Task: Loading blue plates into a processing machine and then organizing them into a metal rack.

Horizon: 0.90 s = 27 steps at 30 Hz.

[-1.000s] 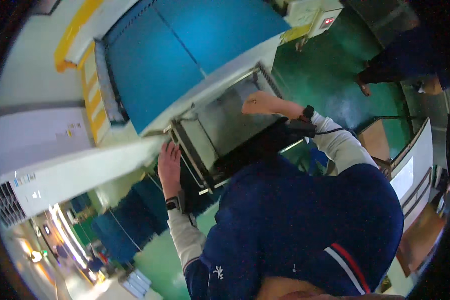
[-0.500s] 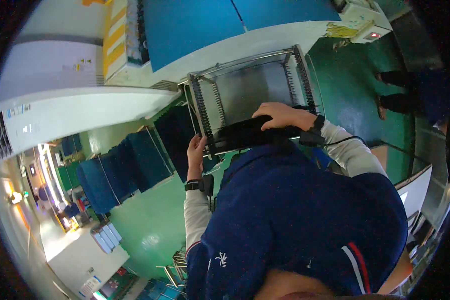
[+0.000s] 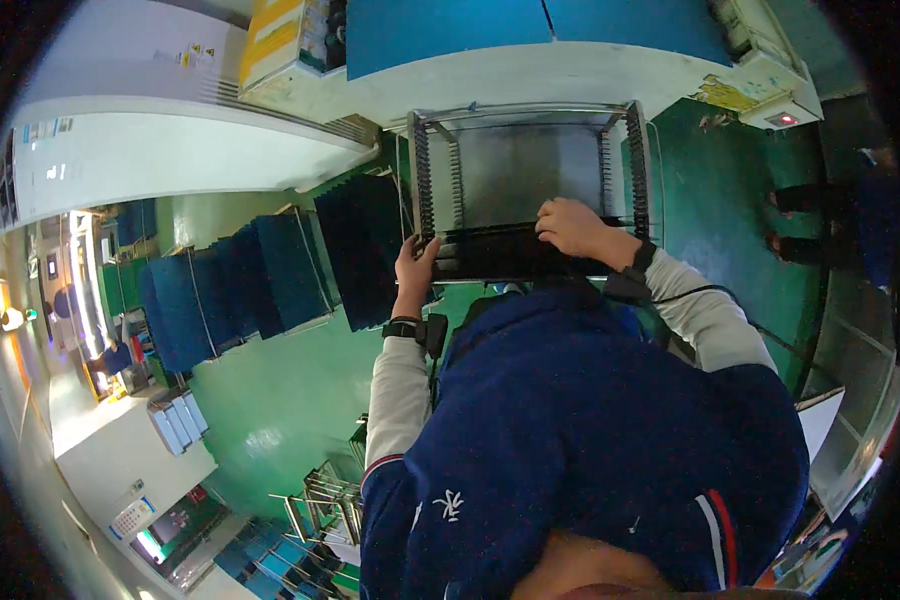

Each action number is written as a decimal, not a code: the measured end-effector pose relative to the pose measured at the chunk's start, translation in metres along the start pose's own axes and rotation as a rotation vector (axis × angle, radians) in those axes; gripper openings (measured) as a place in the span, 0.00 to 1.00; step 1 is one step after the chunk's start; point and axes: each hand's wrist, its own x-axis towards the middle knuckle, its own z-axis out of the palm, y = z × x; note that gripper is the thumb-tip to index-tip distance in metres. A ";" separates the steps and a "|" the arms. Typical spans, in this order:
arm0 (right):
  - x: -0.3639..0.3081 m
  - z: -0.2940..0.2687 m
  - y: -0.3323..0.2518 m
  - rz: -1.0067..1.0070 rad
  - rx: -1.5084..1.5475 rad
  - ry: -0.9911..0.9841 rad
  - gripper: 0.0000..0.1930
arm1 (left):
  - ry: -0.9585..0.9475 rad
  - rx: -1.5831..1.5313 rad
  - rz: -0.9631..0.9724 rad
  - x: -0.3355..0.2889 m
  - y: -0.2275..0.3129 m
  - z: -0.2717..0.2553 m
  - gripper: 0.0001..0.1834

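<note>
"Where are the dark panels point(image 3: 510, 262)?"

"Across the near end of the slotted rack point(image 3: 422, 165)."

"And the fingers?"

"The left hand's point(image 3: 413, 272) are at the rack's near left corner, the right hand's point(image 3: 574, 230) bent over the panels; whether either grips, I can't tell."

"What could go wrong?"

"Mismatched slots could tilt a panel, scraping its neighbour. The blue tabletop point(image 3: 640, 30) lies beyond."

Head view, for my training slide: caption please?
Left hand and right hand at the dark panels in a toothed metal rack.
</note>
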 end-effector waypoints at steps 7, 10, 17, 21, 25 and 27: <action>0.004 0.017 0.009 0.031 -0.290 -0.106 0.07 | 0.051 0.266 0.080 -0.010 0.009 -0.002 0.33; 0.006 0.019 0.009 0.045 -0.223 -0.036 0.06 | 0.044 0.135 0.000 -0.017 0.012 -0.001 0.33; 0.004 0.014 0.000 0.047 -0.220 0.033 0.07 | 0.080 0.181 0.044 0.002 -0.018 0.001 0.34; 0.006 0.023 0.007 0.098 -0.209 0.043 0.06 | 0.102 0.347 0.124 0.003 -0.012 0.002 0.33; 0.011 0.027 0.009 0.081 -0.213 0.085 0.07 | 0.086 0.262 0.256 0.011 -0.031 -0.007 0.32; 0.005 0.035 0.023 0.134 -0.256 0.120 0.08 | -0.169 0.218 0.103 0.000 0.031 -0.013 0.35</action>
